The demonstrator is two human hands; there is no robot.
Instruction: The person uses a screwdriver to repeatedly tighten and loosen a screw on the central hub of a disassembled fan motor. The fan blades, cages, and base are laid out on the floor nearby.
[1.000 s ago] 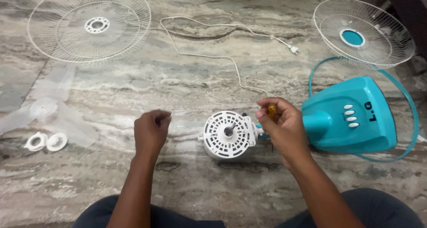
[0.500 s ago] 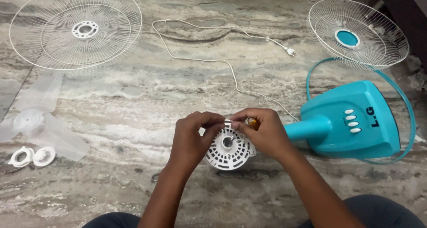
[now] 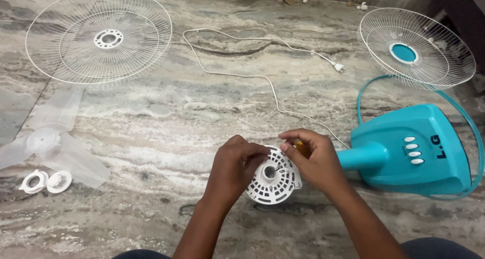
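We are working on the white motor housing (image 3: 273, 177), which is lying on the stone floor (image 3: 166, 117) right in front of us, at the end of the teal neck of the fan base (image 3: 411, 148). Its round face with the shaft in the centre is turning up toward us, and the long axis of neck and base is running off to our right.

Our left hand (image 3: 233, 168) is gripping the left rim of the housing, fingers closed on it. Our right hand (image 3: 316, 160) is resting on the upper right rim, and its fingertips are pinching a small orange thing (image 3: 301, 147); we cannot tell what it is, because the fingers are hiding most of it.

Both hands are touching the housing, one on each side. The shaft is lying between the two grips, slightly nearer to the right fingertips.

The cord (image 3: 262, 77) is running away over the floor behind.
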